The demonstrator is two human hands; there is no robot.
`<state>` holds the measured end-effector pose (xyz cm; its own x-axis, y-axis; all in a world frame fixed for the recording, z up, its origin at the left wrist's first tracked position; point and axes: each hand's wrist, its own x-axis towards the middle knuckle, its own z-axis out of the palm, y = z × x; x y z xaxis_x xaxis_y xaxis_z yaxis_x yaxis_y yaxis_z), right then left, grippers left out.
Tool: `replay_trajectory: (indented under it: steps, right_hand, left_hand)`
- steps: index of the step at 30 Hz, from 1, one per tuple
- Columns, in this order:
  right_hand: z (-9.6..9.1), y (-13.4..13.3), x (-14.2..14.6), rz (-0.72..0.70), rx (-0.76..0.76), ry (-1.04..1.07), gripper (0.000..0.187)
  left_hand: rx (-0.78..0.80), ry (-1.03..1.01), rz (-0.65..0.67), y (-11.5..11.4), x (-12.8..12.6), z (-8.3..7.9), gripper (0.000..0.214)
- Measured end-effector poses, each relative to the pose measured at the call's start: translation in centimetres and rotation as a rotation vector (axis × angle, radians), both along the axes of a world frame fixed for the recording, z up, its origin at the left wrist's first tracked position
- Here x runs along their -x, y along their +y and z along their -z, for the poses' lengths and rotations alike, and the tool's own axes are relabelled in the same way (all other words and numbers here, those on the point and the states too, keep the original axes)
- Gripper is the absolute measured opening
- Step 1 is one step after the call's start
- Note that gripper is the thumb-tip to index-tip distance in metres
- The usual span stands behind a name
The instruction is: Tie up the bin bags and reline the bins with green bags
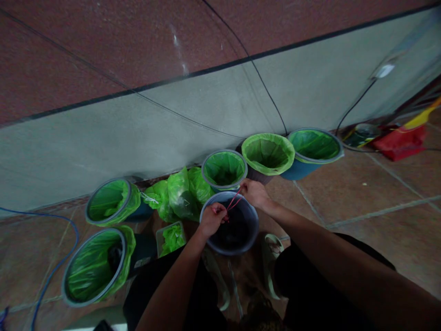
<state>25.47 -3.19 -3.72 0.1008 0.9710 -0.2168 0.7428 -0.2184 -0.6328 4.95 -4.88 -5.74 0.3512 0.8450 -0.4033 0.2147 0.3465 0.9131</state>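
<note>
Red string (233,201), pinched taut between left hand (212,219) and right hand (254,193) above unlined bucket (230,230); risk: string slipping into bucket.

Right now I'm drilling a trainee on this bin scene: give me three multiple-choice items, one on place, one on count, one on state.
1. Where is the red string?
A. on the wall
B. between both hands, over the unlined bin
C. in the tray

2. How many bins carry green liners?
A. two
B. five
C. eight

3. The bin under the hands is:
A. unlined
B. tipped over
C. lidded

Answers: 1 B, the left hand and right hand pinch its ends; 2 B, five lined rims show; 3 A, its inside is dark and bare.
</note>
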Motion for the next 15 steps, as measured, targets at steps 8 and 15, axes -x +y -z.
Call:
replay_trajectory:
  steps: [8, 15]
  right_hand:
    - [-1.2, -1.2, 2.6, -0.118, -0.178, 0.024, 0.020]
    - [1.8, -3.4, 4.6, -0.153, 0.328, 0.589, 0.015]
  left_hand:
    - [0.037, -0.038, -0.097, 0.3, 0.0, 0.0, 0.010]
    - [0.061, -0.098, -0.138, 0.2, 0.2, -0.1, 0.020]
